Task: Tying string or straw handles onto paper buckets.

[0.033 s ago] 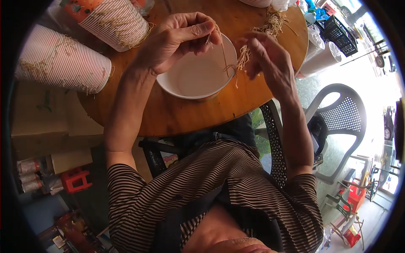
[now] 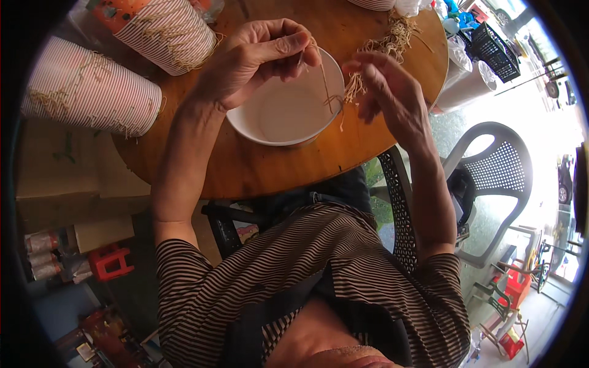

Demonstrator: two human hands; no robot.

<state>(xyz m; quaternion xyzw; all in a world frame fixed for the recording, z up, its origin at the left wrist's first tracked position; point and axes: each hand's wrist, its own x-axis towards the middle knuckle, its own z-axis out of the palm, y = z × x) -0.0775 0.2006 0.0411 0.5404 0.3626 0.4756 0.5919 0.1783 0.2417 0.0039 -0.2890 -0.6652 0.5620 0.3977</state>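
Note:
My left hand is closed, its thumb and forefinger pinching a thin tan string above a round white paper tub. The string dangles across the tub's right side, with a loop or knot near its lower end. My right hand is just right of the tub, fingers loosely bent and apart, and I see nothing held in it. Beyond and partly behind it lies a bundle of tan strings on the wooden table.
Two stacks of striped paper tubs lie at the left, one nearer and one farther, with strings draped over them. A grey plastic chair stands at the right. A black crate is at the far right, and a red stool at the lower left.
My right hand has shifted very slightly, and the string's lower end has swung a little. The tub sits a touch lower in view. My left hand keeps its pinch.

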